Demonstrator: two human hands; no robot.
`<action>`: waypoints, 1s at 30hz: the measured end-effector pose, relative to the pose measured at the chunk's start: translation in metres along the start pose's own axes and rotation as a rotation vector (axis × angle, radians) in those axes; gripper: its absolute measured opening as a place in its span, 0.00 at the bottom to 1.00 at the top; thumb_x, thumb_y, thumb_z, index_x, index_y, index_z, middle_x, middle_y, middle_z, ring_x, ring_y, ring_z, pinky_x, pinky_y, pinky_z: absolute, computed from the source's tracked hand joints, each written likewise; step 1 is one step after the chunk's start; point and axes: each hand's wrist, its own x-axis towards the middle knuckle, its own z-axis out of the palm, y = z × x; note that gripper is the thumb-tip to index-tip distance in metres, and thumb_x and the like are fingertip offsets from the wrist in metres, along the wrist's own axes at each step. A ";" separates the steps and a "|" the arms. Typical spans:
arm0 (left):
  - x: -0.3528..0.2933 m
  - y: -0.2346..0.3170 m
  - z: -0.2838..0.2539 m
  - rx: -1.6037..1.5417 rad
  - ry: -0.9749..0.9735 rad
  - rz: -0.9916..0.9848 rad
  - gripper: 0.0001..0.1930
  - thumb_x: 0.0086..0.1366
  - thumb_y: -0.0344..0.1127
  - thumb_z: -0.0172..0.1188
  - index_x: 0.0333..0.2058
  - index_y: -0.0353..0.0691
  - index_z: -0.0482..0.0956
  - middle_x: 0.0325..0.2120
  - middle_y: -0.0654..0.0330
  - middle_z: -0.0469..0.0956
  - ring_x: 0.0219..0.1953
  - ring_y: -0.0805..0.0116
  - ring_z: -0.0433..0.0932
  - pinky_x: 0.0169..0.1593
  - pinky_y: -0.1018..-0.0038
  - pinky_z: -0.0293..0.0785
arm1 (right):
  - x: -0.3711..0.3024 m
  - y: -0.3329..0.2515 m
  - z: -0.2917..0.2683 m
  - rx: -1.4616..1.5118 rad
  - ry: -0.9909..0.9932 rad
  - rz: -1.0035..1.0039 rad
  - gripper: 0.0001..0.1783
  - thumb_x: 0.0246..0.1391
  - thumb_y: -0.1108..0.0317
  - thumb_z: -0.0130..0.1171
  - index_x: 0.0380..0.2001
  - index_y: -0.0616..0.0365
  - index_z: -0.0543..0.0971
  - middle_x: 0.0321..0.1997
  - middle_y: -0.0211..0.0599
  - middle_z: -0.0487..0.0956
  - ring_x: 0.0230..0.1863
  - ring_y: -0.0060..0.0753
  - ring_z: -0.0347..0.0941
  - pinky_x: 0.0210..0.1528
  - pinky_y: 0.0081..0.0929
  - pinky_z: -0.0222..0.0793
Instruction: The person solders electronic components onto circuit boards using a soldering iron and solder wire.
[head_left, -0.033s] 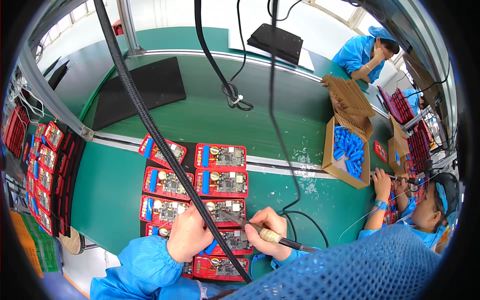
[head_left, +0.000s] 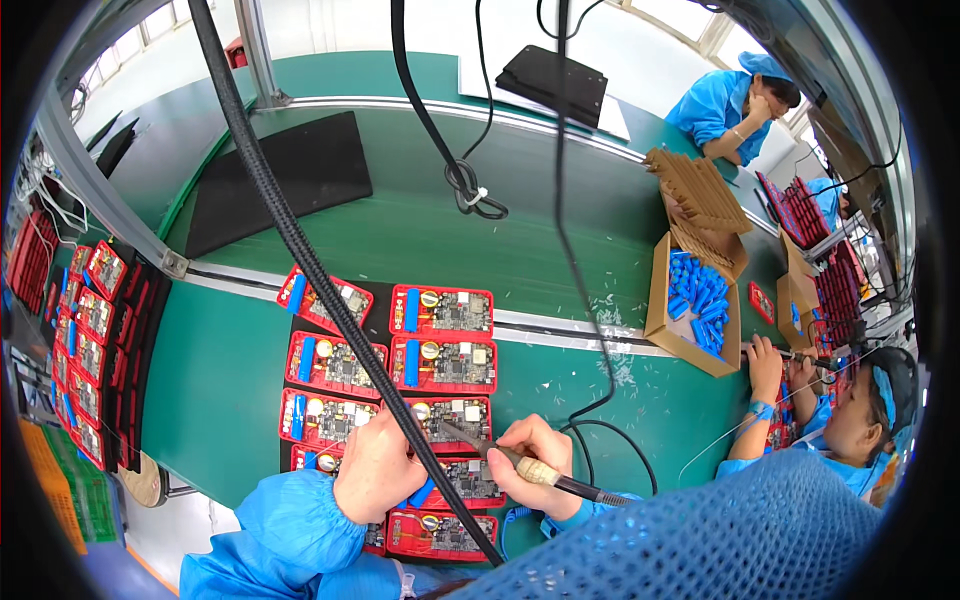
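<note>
My right hand (head_left: 532,462) grips a soldering iron (head_left: 540,472) by its pale yellow handle. The iron points left, its tip over a circuit board (head_left: 462,418) in a red case of the right-hand column. Beside that tip, my left hand (head_left: 380,468) is closed with fingertips pressed together; what they hold is hidden behind the thick black cable (head_left: 300,240). A blue cylinder (head_left: 422,493) shows just below the left hand. More red cases with boards and blue cylinders lie around both hands, such as the red case (head_left: 442,364) farther up.
Stacked red cases (head_left: 92,365) stand at the left. A cardboard box (head_left: 658,300) of blue cylinders sits right of centre, with white scraps (head_left: 615,345) beside it. A thin black cable (head_left: 575,240) hangs ahead. One co-worker (head_left: 850,430) works at the right; another person (head_left: 725,110) sits farther back.
The thin hanging black cable has shifted slightly to the right. Both hands and the soldering iron stay practically where they were.
</note>
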 end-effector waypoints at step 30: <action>0.002 0.004 -0.006 -0.039 -0.044 -0.005 0.06 0.49 0.27 0.61 0.21 0.36 0.72 0.15 0.55 0.70 0.19 0.55 0.73 0.24 0.63 0.69 | 0.000 0.004 -0.008 0.001 0.075 -0.097 0.10 0.49 0.74 0.65 0.29 0.60 0.71 0.23 0.31 0.75 0.17 0.15 0.67 0.18 0.17 0.58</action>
